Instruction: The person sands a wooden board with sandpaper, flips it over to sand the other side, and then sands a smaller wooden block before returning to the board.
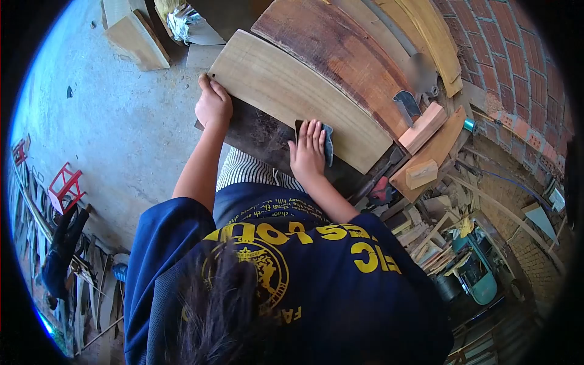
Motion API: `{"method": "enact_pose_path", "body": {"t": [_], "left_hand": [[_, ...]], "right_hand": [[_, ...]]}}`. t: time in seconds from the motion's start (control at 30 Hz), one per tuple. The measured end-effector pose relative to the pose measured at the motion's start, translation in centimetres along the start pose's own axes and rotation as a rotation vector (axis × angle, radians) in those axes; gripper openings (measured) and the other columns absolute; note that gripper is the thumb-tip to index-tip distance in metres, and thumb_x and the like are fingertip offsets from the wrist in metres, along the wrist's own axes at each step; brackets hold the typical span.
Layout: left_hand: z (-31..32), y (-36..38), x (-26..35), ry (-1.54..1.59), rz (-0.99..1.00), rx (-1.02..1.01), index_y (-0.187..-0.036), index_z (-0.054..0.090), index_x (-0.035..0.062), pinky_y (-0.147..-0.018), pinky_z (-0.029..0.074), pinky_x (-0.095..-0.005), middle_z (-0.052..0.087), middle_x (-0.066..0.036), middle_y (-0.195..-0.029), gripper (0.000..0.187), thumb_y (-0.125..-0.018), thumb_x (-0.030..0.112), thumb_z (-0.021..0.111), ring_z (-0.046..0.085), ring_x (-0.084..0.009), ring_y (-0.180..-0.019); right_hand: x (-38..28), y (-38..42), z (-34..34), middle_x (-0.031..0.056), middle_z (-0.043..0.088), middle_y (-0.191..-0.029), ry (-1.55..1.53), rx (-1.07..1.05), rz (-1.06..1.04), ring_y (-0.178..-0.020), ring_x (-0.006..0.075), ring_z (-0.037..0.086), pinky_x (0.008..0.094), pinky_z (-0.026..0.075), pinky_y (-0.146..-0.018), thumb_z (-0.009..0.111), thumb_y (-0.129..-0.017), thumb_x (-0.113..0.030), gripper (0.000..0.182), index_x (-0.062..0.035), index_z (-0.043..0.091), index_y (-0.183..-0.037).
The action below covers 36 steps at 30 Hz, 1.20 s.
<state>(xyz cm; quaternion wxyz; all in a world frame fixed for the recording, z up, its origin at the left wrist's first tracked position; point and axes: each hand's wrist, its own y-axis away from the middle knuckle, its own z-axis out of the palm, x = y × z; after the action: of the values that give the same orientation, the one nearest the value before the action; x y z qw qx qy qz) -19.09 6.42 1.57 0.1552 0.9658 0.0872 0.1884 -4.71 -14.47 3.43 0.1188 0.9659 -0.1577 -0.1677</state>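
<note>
Board lies along our table's near edge; we curl our left hand round its near left corner, our right hand spread flat over a dark sheet.

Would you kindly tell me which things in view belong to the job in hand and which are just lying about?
In use:
pale board, held near one corner by the left hand
sheet, probably sandpaper, under the right hand

Apparently lying about:
red stool
small wooden block
yellowish plank
</note>
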Motion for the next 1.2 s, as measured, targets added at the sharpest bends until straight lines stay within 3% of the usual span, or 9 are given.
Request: {"method": "enact_pose_path", "body": {"t": [0.17,0.4,0.53,0.7,0.87,0.93,1.07,1.1,1.2], "left_hand": [[0.1,0.0,0.0,-0.006,-0.006,-0.009,-0.127,0.03,0.0132,-0.067,0.045,-0.0525,0.063,-0.027,-0.085,0.039,-0.094,0.033,0.024,0.061,-0.045,-0.078],[-0.3,0.0,0.5,0.009,-0.026,-0.055,-0.128,0.028,0.0137,-0.07,0.044,-0.0523,0.063,-0.027,-0.089,0.04,-0.094,0.034,0.023,0.06,-0.0459,-0.081],[-0.3,0.0,0.3,-0.013,-0.03,-0.066,-0.127,0.028,0.0132,-0.071,0.044,-0.0522,0.063,-0.027,-0.089,0.039,-0.094,0.034,0.023,0.06,-0.0459,-0.082],[-0.1,0.0,-0.1,-0.041,0.002,-0.036,-0.126,0.028,0.0114,-0.067,0.045,-0.0523,0.063,-0.027,-0.084,0.039,-0.094,0.033,0.024,0.06,-0.0458,-0.077],[0.2,-0.2,-0.1,-0.035,0.047,-0.011,-0.125,0.028,0.0103,-0.064,0.046,-0.0522,0.063,-0.026,-0.079,0.038,-0.094,0.032,0.025,0.061,-0.045,-0.073],[-0.1,-0.3,0.0,-0.076,0.033,-0.052,-0.126,0.026,0.0077,-0.066,0.046,-0.0516,0.064,-0.026,-0.081,0.044,-0.093,0.036,0.029,0.061,-0.0447,-0.075],[-0.7,-0.1,0.4,-0.083,0.054,-0.106,-0.13,0.024,0.0054,-0.074,0.045,-0.0516,0.062,-0.029,-0.09,0.056,-0.091,0.045,0.029,0.06,-0.0457,-0.085],[-0.4,-0.1,-0.1,-0.077,0.062,-0.1,-0.13,0.023,0.0046,-0.075,0.045,-0.0516,0.062,-0.029,-0.091,0.059,-0.09,0.047,0.031,0.06,-0.0456,-0.086],[-0.4,-0.1,0.6,-0.057,0.073,-0.101,-0.131,0.022,0.004,-0.076,0.045,-0.0516,0.062,-0.029,-0.093,0.062,-0.09,0.049,0.033,0.06,-0.0455,-0.088]], "right_hand": [[0.6,-8.3,-1.7,0.0302,0.009,-0.146,0.068,0.191,0.242,-0.137,0.0409,0.008,0.0475,0.004,-0.112,0.037,-0.091,-0.046,0.079,0.0087,0.011,-0.14],[-2.2,-3.0,1.0,0.0296,0.006,-0.147,0.029,0.048,0.319,-0.137,0.0437,0.004,0.0512,0.0,-0.11,0.038,-0.09,-0.05,0.083,0.0079,0.009,-0.141],[1.1,-9.7,-1.9,0.0304,0.006,-0.146,0.066,0.236,0.364,-0.137,0.0435,0.001,0.0516,-0.002,-0.11,0.034,-0.091,-0.046,0.076,0.007,0.011,-0.141],[-1.2,-5.3,0.6,0.0306,0.007,-0.146,0.04,0.16,0.389,-0.136,0.0466,0.0,0.0566,-0.006,-0.107,0.032,-0.091,-0.047,0.075,0.0044,0.011,-0.142],[-0.7,-5.9,0.4,0.0268,0.008,-0.148,-0.002,0.204,0.347,-0.136,0.0457,0.002,0.056,-0.004,-0.108,0.031,-0.092,-0.044,0.071,0.002,0.014,-0.142],[1.4,-9.2,-1.1,0.0281,0.012,-0.147,0.055,0.349,0.333,-0.136,0.0447,0.004,0.056,-0.003,-0.108,0.032,-0.093,-0.041,0.068,0.0033,0.016,-0.142],[-1.0,-6.4,0.5,0.029,0.015,-0.146,0.03,0.295,0.389,-0.137,0.0425,0.007,0.055,-0.002,-0.109,0.036,-0.092,-0.04,0.068,0.0037,0.018,-0.141],[-2.3,-5.0,1.1,0.0282,0.015,-0.146,-0.056,0.28,0.368,-0.137,0.0414,0.009,0.0532,0.0,-0.11,0.038,-0.092,-0.039,0.068,0.0038,0.019,-0.14],[-0.9,-4.8,2.0,0.0232,0.034,-0.14,-0.067,0.412,0.25,-0.132,0.0398,0.027,0.0511,0.016,-0.109,0.047,-0.091,-0.031,0.057,0.0016,0.034,-0.135]]}}
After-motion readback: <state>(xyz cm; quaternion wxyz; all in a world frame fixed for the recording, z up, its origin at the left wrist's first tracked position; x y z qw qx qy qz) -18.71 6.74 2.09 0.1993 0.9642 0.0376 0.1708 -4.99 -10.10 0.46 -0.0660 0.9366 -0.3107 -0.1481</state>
